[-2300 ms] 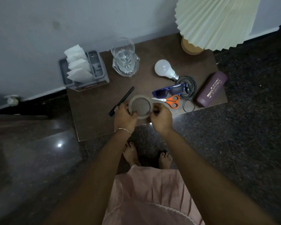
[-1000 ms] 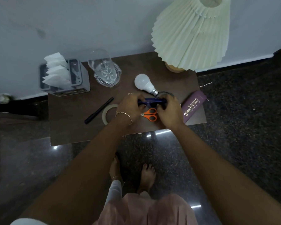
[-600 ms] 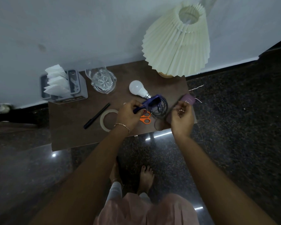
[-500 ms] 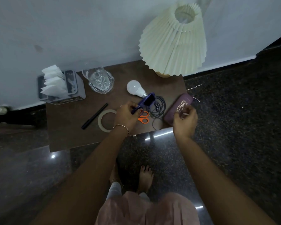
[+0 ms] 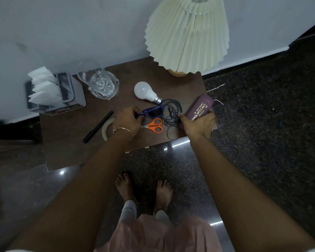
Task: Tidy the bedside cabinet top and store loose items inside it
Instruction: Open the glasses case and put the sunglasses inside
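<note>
1. Hands x2, both over the front half of the surface (image 5: 65, 142).
2. L hand (image 5: 128, 120): fingers curled round the left end of 1 pr blue sunglasses (image 5: 154, 112), nr the middle of the surface.
3. R hand (image 5: 198, 124): clamped on the near end of 1 purple glasses case (image 5: 201, 107) at the front right corner. Can't tell if the case is lifted or resting.
4. Btwn the hands:
   - 1 orange scissors (image 5: 155, 125), just in front of the sunglasses
   - 1 coil of dark earphone cable (image 5: 173, 111)
   - 1 thin black loop (image 5: 171, 136) nr the front edge
5. 1 white bulb (image 5: 145, 91), just behind the sunglasses.
6. Left of L hand: 1 tape roll (image 5: 105, 129), partly hidden by the wrist, w/ 1 black pen (image 5: 98, 129) just beside it.
7. Back edge: 1 clear glass (image 5: 100, 84), and 1 lamp (image 5: 187, 33) at the back right corner.
8. 1 grey tissue holder (image 5: 78, 95) at the back left corner.
</note>
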{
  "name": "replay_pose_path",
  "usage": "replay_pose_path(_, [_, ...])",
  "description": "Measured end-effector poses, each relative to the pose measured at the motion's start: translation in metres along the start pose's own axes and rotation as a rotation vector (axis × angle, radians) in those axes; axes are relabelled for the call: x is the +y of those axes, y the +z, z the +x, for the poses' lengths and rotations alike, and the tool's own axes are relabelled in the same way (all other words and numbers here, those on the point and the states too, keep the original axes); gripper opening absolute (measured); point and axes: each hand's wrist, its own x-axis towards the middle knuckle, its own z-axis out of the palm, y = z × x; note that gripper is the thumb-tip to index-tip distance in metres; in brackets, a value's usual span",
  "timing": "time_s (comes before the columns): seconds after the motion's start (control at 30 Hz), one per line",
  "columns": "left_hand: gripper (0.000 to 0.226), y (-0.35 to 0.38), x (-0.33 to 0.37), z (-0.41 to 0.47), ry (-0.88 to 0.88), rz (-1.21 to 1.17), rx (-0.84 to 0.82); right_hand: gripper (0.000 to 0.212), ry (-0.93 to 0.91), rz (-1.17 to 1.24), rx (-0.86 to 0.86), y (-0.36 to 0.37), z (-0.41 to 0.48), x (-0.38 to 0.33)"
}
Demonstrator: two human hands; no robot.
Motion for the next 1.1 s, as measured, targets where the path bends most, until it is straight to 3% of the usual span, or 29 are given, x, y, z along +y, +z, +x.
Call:
replay_pose_path(0.37, [0.018, -0.001, 0.004, 0.016, 0.043, 0.116, -0.005, 0.074, 0.019, 0.105, 0.009, -0.001, 0.01, -0.005])
replay_pose_path(0.5, [0.029, -0.002, 0.007, 0.014, 0.062, 0.107, 0.018, 0.07, -0.053, 0.261, -0.083, -0.007, 0.006, -0.005])
replay_pose_path(0.63, [0.03, 0.003, 0.023, 0.003, 0.153, 0.07, 0.177, 0.057, -0.077, 0.374, -0.256, -0.019, -0.005, -0.005])
replay_pose_path(0.7, [0.023, 0.007, 0.045, -0.008, 0.148, -0.174, 0.165, 0.05, -0.054, 0.443, -0.367, -0.025, -0.011, -0.007])
replay_pose_path(0.8, [0.022, 0.014, 0.075, -0.026, -0.093, -0.809, -0.107, 0.047, -0.059, 0.494, -0.486, -0.032, -0.023, -0.012])
replay_pose_path(0.87, [0.028, 0.016, 0.085, -0.037, -0.214, -1.076, -0.267, 0.048, -0.071, 0.509, -0.584, -0.036, -0.03, -0.014])
replay_pose_path(1.0, [0.046, 0.012, 0.087, -0.056, -0.329, -1.336, -0.321, 0.054, -0.1, 0.491, -0.689, -0.04, -0.039, -0.019])
replay_pose_path(1.1, [0.039, 0.009, 0.075, -0.064, -0.32, -1.432, -0.302, 0.068, -0.07, 0.485, -0.706, -0.04, -0.045, -0.024])
